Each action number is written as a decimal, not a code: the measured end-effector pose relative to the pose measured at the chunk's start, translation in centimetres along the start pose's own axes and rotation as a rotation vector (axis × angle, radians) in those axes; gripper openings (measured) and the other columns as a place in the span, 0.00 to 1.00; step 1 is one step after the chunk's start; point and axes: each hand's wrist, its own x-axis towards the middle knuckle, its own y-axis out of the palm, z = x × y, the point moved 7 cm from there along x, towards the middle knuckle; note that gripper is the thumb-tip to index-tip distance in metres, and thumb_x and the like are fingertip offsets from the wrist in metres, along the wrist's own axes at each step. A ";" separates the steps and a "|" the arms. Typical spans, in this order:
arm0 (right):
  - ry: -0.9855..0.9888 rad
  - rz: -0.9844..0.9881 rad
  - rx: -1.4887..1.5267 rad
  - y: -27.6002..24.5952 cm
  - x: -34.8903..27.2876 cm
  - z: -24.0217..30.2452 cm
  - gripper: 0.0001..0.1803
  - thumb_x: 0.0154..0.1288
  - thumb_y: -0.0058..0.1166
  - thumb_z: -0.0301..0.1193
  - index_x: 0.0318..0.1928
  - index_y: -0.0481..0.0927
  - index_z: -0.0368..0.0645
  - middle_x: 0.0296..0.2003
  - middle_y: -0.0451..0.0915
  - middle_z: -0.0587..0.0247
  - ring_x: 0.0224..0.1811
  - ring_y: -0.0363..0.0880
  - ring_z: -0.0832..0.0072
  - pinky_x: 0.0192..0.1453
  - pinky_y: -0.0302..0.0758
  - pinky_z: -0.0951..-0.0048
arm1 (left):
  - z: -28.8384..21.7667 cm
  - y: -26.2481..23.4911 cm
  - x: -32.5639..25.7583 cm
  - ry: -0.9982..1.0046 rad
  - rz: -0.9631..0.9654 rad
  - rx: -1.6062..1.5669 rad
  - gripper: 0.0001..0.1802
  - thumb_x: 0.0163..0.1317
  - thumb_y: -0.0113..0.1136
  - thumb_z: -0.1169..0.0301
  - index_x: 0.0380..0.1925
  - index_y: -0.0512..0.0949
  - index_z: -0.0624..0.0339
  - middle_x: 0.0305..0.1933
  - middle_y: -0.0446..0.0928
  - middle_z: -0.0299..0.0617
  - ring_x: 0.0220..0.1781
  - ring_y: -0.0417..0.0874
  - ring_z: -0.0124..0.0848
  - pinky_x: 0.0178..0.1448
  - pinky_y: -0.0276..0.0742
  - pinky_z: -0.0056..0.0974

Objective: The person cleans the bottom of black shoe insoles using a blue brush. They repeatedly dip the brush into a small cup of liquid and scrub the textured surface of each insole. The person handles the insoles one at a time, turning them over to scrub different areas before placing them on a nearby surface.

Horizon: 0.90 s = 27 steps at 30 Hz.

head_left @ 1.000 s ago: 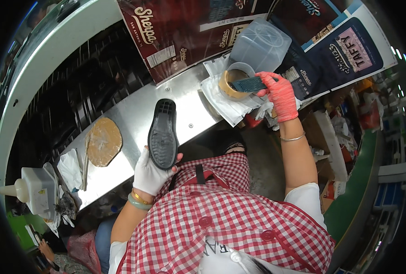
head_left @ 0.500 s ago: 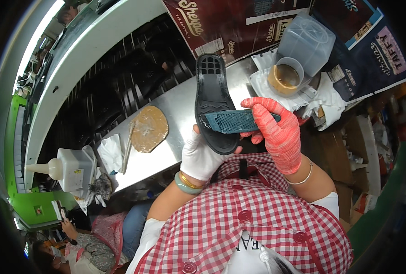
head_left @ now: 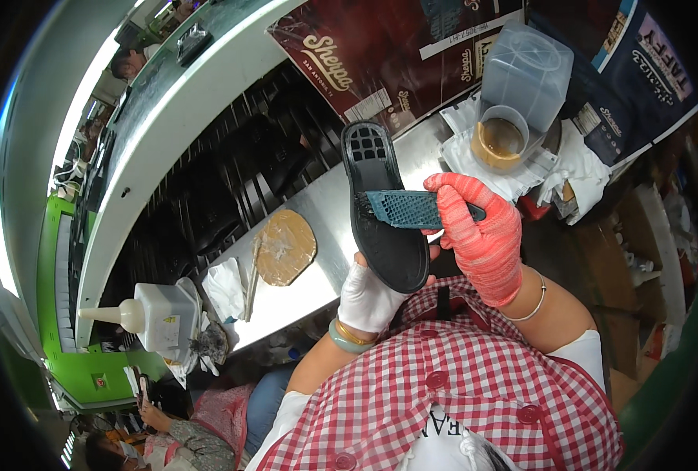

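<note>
My left hand (head_left: 371, 298), in a white glove with bare fingertips, is closed around the lower end of a black shoe sole (head_left: 388, 247), holding it from beneath. The sole tilts upright over the bench, its square-gridded end pointing away from me. In a pink-red knit glove, my right hand (head_left: 482, 243) grips a flat teal brush (head_left: 408, 209) with a honeycomb-patterned face. The brush lies across the middle of the sole, its left tip at the sole's left rim. Fingers under the sole are partly hidden.
Right of the sole, a cup of amber liquid (head_left: 499, 143) stands beside a clear plastic container (head_left: 525, 74) and white cloths. On the metal bench (head_left: 309, 294) lie a brown disc (head_left: 286, 247) and a stick. A spouted bottle (head_left: 160, 318) stands left; another person (head_left: 200, 439) sits lower left.
The whole view has shifted, so the surroundings sit further right and lower. Along the sole, the brush has moved up toward the gridded end. Both hands keep their hold.
</note>
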 end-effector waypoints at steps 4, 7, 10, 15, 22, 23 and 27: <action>-0.086 -0.031 -0.046 -0.4 0.8 0.7 0.11 0.66 0.50 0.28 0.43 0.78 0.33 0.32 0.81 0.61 0.32 0.81 0.80 0.34 0.80 0.79 | 0.2 -0.4 -0.3 -0.020 -0.006 0.042 0.42 0.58 0.57 0.47 0.66 0.55 0.56 0.65 0.60 0.51 0.64 0.65 0.54 0.56 0.76 0.53; -0.120 -0.056 0.027 -0.8 1.6 0.9 0.11 0.66 0.50 0.28 0.42 0.78 0.33 0.31 0.81 0.61 0.32 0.81 0.80 0.34 0.80 0.79 | 0.6 -0.6 -0.6 -0.059 -0.042 0.085 0.44 0.56 0.60 0.47 0.65 0.55 0.57 0.64 0.62 0.50 0.64 0.65 0.55 0.56 0.76 0.53; -0.140 -0.043 0.018 -0.8 2.4 1.6 0.11 0.67 0.50 0.29 0.41 0.78 0.33 0.32 0.81 0.61 0.34 0.81 0.80 0.34 0.80 0.79 | 0.8 -0.9 -0.7 -0.079 -0.026 0.121 0.45 0.54 0.61 0.46 0.65 0.55 0.57 0.64 0.62 0.50 0.64 0.65 0.55 0.56 0.76 0.52; -0.069 0.008 0.025 -0.8 2.6 1.2 0.11 0.67 0.49 0.29 0.41 0.78 0.33 0.32 0.81 0.60 0.33 0.81 0.79 0.33 0.80 0.79 | 0.9 -1.0 -0.7 -0.073 -0.030 0.093 0.44 0.55 0.59 0.46 0.65 0.55 0.57 0.64 0.62 0.51 0.64 0.66 0.53 0.56 0.76 0.51; 0.029 0.045 0.015 0.0 -0.4 -1.6 0.11 0.66 0.50 0.30 0.42 0.78 0.33 0.32 0.81 0.60 0.29 0.80 0.80 0.30 0.78 0.81 | 0.2 -1.7 -0.2 -0.020 -0.058 0.015 0.40 0.59 0.54 0.45 0.65 0.56 0.56 0.63 0.63 0.49 0.61 0.70 0.48 0.54 0.77 0.53; -0.010 0.039 0.027 0.2 -0.7 -1.7 0.11 0.66 0.50 0.30 0.42 0.78 0.34 0.32 0.81 0.61 0.28 0.80 0.80 0.29 0.77 0.81 | 0.2 -2.1 -0.3 0.004 -0.112 -0.010 0.39 0.59 0.55 0.46 0.64 0.58 0.56 0.62 0.65 0.49 0.59 0.72 0.48 0.52 0.79 0.53; 0.111 0.108 -0.040 0.5 -1.2 -1.6 0.10 0.66 0.50 0.29 0.41 0.78 0.35 0.31 0.81 0.60 0.29 0.80 0.81 0.29 0.77 0.80 | 0.1 -2.9 -0.5 0.025 -0.148 -0.083 0.37 0.60 0.54 0.47 0.63 0.60 0.56 0.61 0.66 0.50 0.56 0.74 0.46 0.50 0.80 0.54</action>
